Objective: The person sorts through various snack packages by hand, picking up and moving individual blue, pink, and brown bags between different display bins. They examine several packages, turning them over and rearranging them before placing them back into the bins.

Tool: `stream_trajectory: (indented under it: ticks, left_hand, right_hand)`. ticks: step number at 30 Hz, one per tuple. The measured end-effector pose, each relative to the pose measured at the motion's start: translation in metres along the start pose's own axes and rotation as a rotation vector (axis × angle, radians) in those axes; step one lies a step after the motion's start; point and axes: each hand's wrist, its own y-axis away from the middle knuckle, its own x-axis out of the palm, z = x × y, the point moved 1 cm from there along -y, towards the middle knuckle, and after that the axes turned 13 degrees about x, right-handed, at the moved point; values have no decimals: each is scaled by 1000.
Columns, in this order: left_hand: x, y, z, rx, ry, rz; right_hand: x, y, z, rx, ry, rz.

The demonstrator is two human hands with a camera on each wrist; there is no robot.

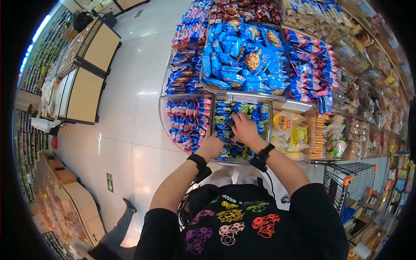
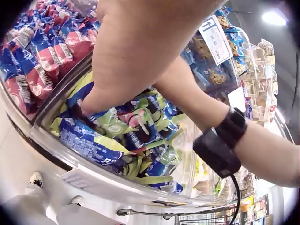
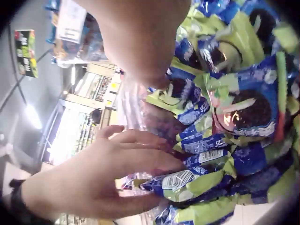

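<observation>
Both hands are in a clear bin (image 1: 269, 130) of small blue-and-green snack packets (image 1: 225, 106). My left hand (image 1: 211, 145) is at the bin's left side. In the right wrist view, a blue-and-green packet (image 3: 197, 183) with a barcode lies between its thumb and fingers. Farther in, over the middle of the packets, my right hand (image 1: 246, 128) points its fingers down among them. Its fingertips are hidden, so I cannot tell whether they hold a packet. More packets (image 2: 89, 140) show below the left hand in the left wrist view.
Pink-and-blue packets (image 1: 186, 117) fill the bin to the left. Behind, a raised bin holds large blue cookie bags (image 1: 247, 60). To the right are yellow-and-white bags (image 1: 290, 130). A wire shopping cart (image 1: 351, 182) stands at the lower right, and a person's leg (image 1: 121, 223) shows at the lower left.
</observation>
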Motion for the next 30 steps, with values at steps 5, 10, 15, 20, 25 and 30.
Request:
stream_trajectory:
  ticks: [5,10,15,20,25,30]
  left_hand:
    - [-4,-4,2,57,22,-68]
    - [-4,-6,-7,87,-138,43]
    - [4,-2,-4,69,-87,-18]
    - [20,2,-12,51,-85,-248]
    - [20,3,-21,3,-143,-228]
    - [14,2,-11,17,-113,-178]
  right_hand:
    - [13,48,-16,126,151,319]
    - [31,60,-12,208,-7,193]
    - [14,39,4,227,-114,302]
    - [42,3,11,91,-199,134]
    - [48,-3,5,38,-157,73]
    - [47,3,-14,157,-219,203]
